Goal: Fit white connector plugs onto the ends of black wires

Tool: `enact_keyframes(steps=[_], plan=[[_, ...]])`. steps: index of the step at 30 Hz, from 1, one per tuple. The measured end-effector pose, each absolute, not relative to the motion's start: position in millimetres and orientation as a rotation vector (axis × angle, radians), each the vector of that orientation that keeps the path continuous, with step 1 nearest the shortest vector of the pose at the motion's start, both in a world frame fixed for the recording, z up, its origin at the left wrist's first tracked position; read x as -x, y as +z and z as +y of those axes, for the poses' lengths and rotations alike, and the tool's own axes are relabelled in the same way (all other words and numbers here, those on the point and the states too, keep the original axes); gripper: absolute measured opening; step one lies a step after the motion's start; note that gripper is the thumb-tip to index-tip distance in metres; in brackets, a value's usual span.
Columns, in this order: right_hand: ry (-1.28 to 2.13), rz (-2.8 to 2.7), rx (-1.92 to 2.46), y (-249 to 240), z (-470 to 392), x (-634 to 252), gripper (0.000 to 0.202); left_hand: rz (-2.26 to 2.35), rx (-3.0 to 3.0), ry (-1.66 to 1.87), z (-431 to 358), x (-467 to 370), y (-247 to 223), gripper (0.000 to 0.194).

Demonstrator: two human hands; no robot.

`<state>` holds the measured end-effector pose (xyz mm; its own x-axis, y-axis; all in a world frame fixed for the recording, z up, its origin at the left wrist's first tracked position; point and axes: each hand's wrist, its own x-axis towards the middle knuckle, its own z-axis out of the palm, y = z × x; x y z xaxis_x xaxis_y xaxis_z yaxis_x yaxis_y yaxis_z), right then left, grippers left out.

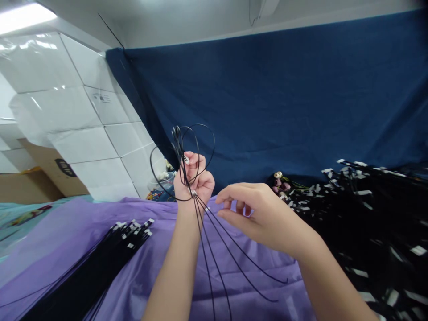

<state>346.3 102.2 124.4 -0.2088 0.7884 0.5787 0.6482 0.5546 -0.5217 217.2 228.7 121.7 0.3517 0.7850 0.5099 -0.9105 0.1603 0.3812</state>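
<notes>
My left hand [197, 176] is raised at the middle of the view, its fingers curled round several thin black cables [179, 138]. Above the hand the cables bend into loops, and a small white connector shows by the fingertips. Loose cable ends fan out below the wrist toward the lower right. Just to the right, my right hand [245, 205] hovers with thumb and fingers apart, holding nothing. Its fingertips are close to the hanging cables but do not appear to touch them.
A bundle of black cables with white ends [100, 263] lies on the purple cloth [160, 249] at left. A large dark cable heap [361, 223] fills the right side. Artificial flowers [281, 183], stacked white boxes [96, 133] and a blue curtain [267, 102] stand behind.
</notes>
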Motion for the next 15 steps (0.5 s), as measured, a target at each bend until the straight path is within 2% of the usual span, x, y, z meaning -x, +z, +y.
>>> enact_keyframes(steps=[5, 15], plan=[[0.100, -2.003, 0.988, 121, 108, -345, 0.034, -0.254, -0.649, 1.143, 230, -218, 122, 0.022], [0.012, -1.992, 0.776, 113, 113, -343, 0.026, -0.227, -0.614, 1.112, 224, -220, 124, 0.028]])
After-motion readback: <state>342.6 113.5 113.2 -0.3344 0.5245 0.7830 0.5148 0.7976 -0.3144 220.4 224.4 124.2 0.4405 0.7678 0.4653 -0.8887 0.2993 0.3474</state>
